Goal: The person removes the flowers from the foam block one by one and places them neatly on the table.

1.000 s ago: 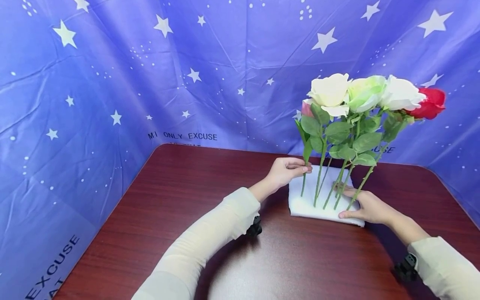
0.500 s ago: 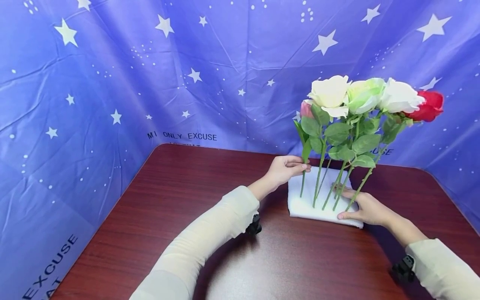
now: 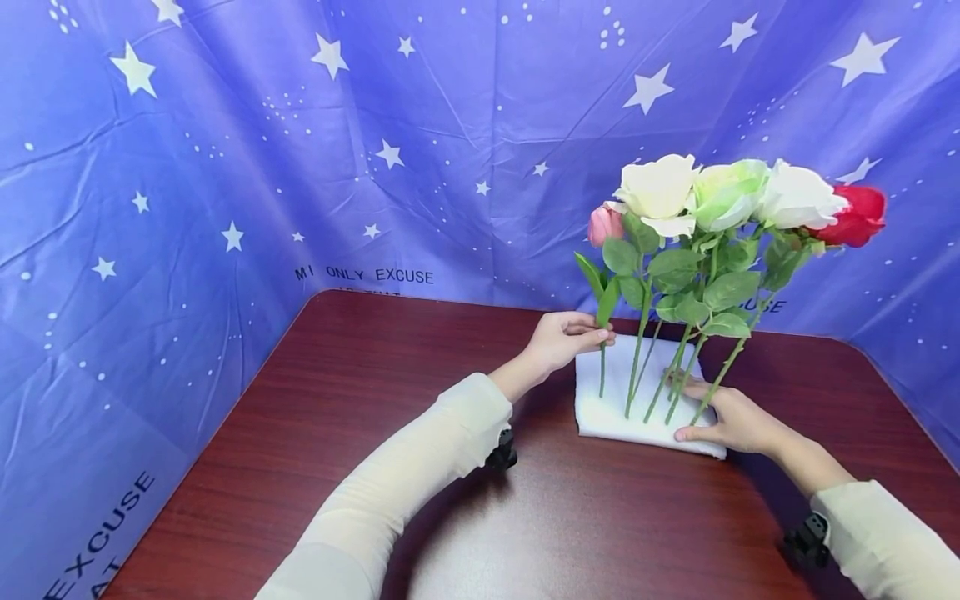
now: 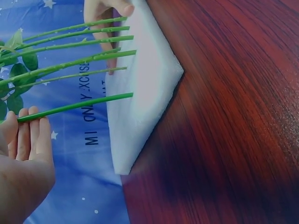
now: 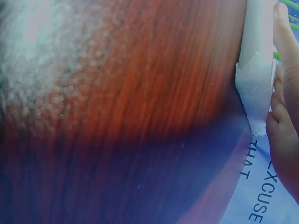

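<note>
In the head view a white foam block (image 3: 600, 421) lies on the table, with several artificial flowers standing in it. My left hand (image 3: 557, 340) pinches the green stem of a pink tulip (image 3: 606, 226) just under its leaves, at the block's left side. The left wrist view shows this stem (image 4: 74, 106) reaching down to the foam between thumb and fingers. My right hand (image 3: 742, 417) rests spread on the block's right part, thumb at the front edge, fingers partly hidden behind stems. Cream (image 3: 656, 187), pale green (image 3: 729, 193), white (image 3: 799, 196) and red roses (image 3: 858, 215) rise above it.
The dark red wooden table (image 3: 390, 375) extends left and in front of the block. A blue curtain with stars (image 3: 450, 125) hangs behind and beside it. Rose leaves (image 3: 731, 290) crowd together above the right hand.
My left hand has shifted slightly left with the tulip's stem, and the pink bloom now shows out from behind the cream rose. The right hand stays on the foam block.
</note>
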`<state>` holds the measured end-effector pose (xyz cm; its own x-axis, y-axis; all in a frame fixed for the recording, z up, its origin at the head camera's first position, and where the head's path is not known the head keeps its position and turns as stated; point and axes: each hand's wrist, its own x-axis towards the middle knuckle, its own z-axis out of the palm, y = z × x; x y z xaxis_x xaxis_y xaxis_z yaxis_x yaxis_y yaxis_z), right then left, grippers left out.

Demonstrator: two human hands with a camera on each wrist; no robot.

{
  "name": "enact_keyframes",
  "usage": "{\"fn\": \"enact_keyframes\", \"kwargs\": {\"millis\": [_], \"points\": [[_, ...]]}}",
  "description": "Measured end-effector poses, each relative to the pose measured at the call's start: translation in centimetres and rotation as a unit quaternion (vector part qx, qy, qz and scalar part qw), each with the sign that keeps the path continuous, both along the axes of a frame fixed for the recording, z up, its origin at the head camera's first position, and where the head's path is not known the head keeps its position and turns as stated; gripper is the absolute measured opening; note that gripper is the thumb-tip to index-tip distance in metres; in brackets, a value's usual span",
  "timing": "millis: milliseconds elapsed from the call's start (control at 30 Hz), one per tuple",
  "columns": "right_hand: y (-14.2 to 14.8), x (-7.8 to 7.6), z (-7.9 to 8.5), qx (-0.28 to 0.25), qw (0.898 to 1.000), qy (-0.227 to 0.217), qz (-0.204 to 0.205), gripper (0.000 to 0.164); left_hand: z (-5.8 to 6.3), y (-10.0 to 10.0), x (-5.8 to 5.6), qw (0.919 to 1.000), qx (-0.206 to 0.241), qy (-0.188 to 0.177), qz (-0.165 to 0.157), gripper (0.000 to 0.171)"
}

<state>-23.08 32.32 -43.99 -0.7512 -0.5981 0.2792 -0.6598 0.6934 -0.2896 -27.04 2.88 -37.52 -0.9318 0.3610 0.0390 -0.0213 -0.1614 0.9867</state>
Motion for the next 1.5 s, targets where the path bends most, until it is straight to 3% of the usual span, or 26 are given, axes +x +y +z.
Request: {"fn": "enact_keyframes", "kwargs": {"millis": [300, 567, 833, 1233, 1500], "points": [[0.1, -0.1, 0.0, -0.014, 1.000, 0.003, 0.017, 0.069, 0.0, -0.8, -0.2, 0.9999, 0.007, 0.013, -0.001, 0.028], [0.2, 0.0, -0.1, -0.017, 1.000, 0.003, 0.020, 0.069, -0.1, -1.5, -0.3, 0.9999, 0.008, 0.007, 0.008, 0.026], [0.2, 0.1, 0.0, -0.008, 1.000, 0.001, 0.010, 0.070, -0.1, -2.5, 0.0, 0.9990, 0.040, -0.009, 0.020, 0.028], [0.1, 0.3, 0.3, 0.013, 1.000, -0.008, -0.010, 0.070, 0.5, -2.3, 0.4, 0.9990, 0.012, 0.022, 0.037, 0.031], [0.2, 0.0, -0.1, 0.006, 1.000, -0.002, 0.000, 0.071, 1.3, -2.8, 0.0, 0.9936, 0.088, 0.021, 0.068, 0.028]]}}
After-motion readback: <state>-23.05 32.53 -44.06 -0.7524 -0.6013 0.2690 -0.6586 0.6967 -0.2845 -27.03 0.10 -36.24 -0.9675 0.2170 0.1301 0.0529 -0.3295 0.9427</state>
